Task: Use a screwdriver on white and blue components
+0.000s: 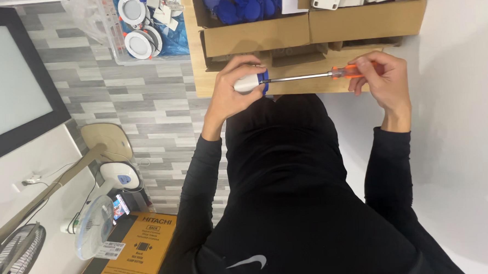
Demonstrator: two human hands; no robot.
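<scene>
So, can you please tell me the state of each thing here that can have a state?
Left hand: closed around a small white and blue part.
Right hand: gripping the orange handle of the screwdriver.
Screwdriver: level, tip at the blue end of the part.
Cardboard boxes: open, holding blue and white pieces.
Clear plastic bin: open, holding round white fittings.
Fan: blades look at rest.
</scene>
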